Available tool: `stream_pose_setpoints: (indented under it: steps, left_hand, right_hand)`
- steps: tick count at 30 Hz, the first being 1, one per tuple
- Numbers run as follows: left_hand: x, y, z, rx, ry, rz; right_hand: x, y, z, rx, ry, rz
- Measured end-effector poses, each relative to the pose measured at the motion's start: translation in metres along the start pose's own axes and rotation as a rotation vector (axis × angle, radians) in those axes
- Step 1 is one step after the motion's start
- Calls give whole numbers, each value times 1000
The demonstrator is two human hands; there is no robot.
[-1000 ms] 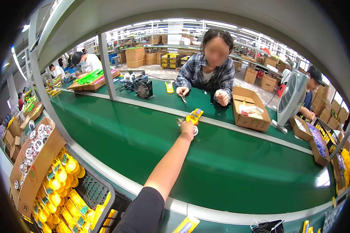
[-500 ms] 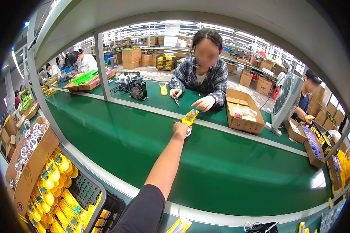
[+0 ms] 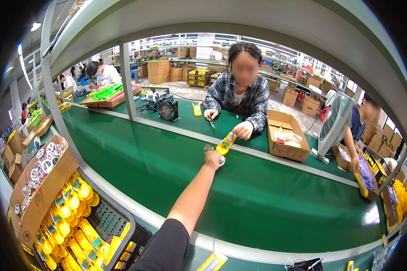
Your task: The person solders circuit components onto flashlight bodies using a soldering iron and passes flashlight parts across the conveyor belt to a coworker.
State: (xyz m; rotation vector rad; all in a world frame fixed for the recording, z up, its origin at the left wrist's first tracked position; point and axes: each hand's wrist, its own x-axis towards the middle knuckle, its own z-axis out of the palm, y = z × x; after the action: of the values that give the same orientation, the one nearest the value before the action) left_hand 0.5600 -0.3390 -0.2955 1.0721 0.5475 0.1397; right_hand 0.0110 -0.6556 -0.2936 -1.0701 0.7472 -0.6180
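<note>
The head view shows one hand (image 3: 212,159) stretched far out over the green belt (image 3: 257,203), shut on a yellow toy (image 3: 225,144) near the far rail. Which hand it is I cannot tell; the other is out of sight. Best to hold the toy firmly and keep it steady.

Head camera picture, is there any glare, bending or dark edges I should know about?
Head view: straight rails and the green belt bow toward the rim; black corners ring the picture; a white glare patch sits on the belt at right; ceiling lamps blow out; the outstretched hand is sharp.
</note>
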Motion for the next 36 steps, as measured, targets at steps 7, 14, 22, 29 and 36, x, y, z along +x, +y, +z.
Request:
stream_pose_setpoints:
  steps: [7, 14, 22, 29, 36]
  left_hand:
    - [-20, 42, -10, 578, 80, 726]
    - [-34, 43, -24, 1154, -33, 838]
    - [-31, 38, -24, 1184, -18, 833]
    - [-38, 49, -30, 1391, -42, 773]
    - [-40, 47, -31, 1492, -33, 809]
  right_hand:
    - [7, 10, -18, -777, -281, -688]
    - [-14, -14, 29, -65, -198, -314]
    - [-4, 3, 4, 110, -94, -142]
    - [0, 10, 0, -212, -155, -441]
    - [-7, -3, 11, -207, -240, -382]
